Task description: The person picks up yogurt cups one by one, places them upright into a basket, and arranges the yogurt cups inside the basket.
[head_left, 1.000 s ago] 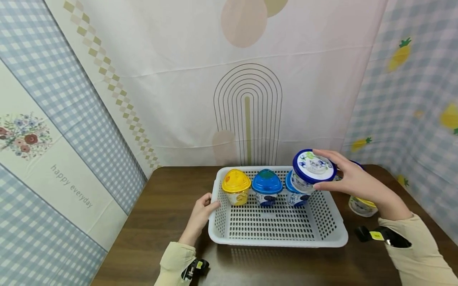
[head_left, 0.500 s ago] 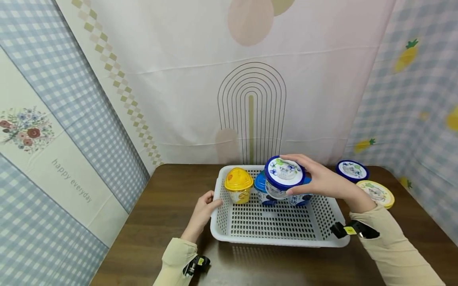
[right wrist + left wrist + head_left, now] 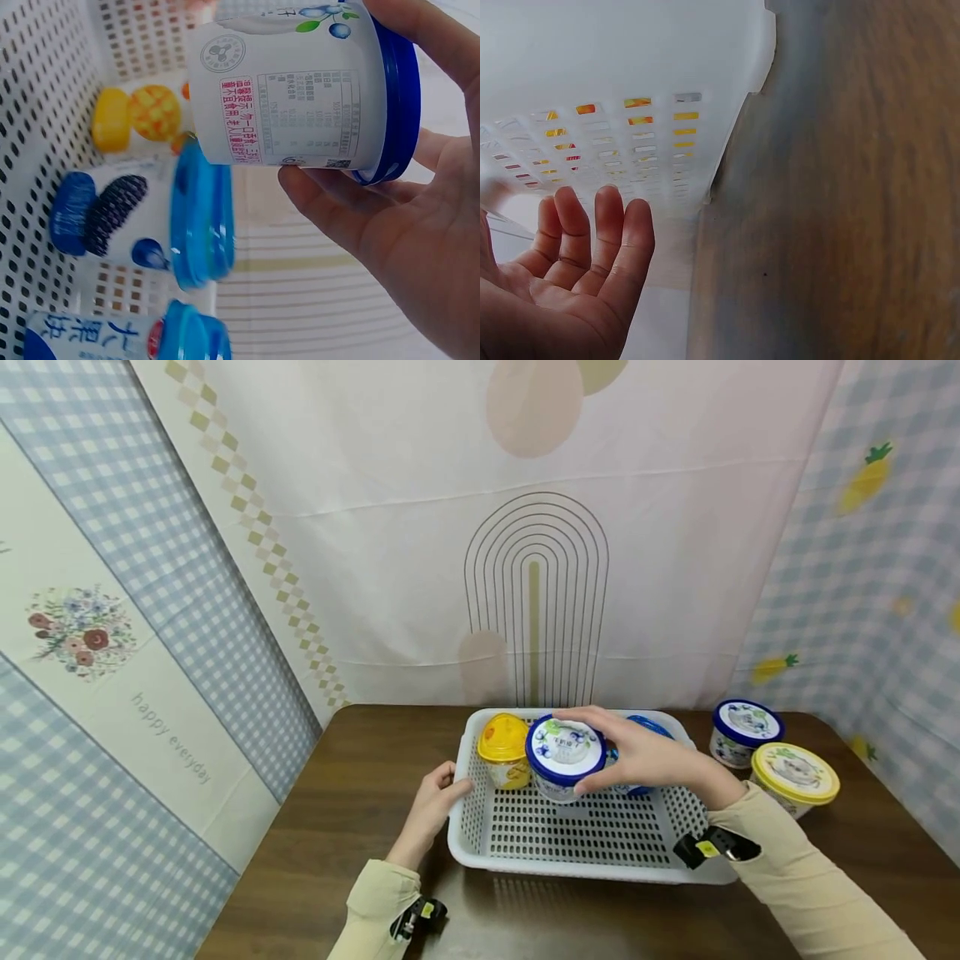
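My right hand (image 3: 647,753) grips a white yogurt cup (image 3: 564,750) by its dark-blue-rimmed lid, thumb on the near side and fingers on the far side. This cup is over the white perforated basket (image 3: 592,867), and in the right wrist view it hangs above the other cups. Inside the basket stand a yellow-lidded yogurt cup (image 3: 502,745) and two blue-lidded yogurt cups (image 3: 127,217), which the held cup and right hand largely cover in the head view. At the basket's left rim, my left hand (image 3: 427,803) holds on, thumb over the edge and fingers along the outer wall.
Right of the basket, a dark-blue-lidded cup (image 3: 747,724) and a yellow-lidded tub (image 3: 797,773) stand close together on the brown wooden table (image 3: 337,810). A patterned cloth backdrop (image 3: 390,610) rises behind the table's far edge. The basket's front half shows bare slotted floor.
My right hand has carried the white yogurt cup leftward and lower, from above the basket's right side to beside the yellow-lidded cup. The left hand keeps its place at the rim.
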Demonstrator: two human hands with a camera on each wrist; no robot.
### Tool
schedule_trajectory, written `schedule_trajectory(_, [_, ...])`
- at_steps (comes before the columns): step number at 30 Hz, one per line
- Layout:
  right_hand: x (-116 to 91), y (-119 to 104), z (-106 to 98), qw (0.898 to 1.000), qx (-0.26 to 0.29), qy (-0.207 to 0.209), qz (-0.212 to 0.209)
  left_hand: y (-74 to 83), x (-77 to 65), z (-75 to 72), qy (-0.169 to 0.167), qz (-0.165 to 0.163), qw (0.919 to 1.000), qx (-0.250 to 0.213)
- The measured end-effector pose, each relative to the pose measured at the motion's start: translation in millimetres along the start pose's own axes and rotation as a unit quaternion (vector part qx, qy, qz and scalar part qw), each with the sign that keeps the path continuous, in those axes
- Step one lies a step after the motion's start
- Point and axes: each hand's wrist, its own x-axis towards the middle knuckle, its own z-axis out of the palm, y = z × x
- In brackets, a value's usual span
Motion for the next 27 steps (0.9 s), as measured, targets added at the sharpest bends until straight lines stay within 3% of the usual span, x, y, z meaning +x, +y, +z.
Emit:
schedule_trajectory(5, [6.9,-1.4,10.3,1.0,0.006,-0.024,-0.012,-1.0,1.4,0.7,-0.003,0.001,1.0,0.0])
schedule_trajectory(27, [46.1,8.6,51.7,0.986,-0.026,-0.162,0.019,0.8,-1.5,1.5,0.002,-0.003,1.0,0.007])
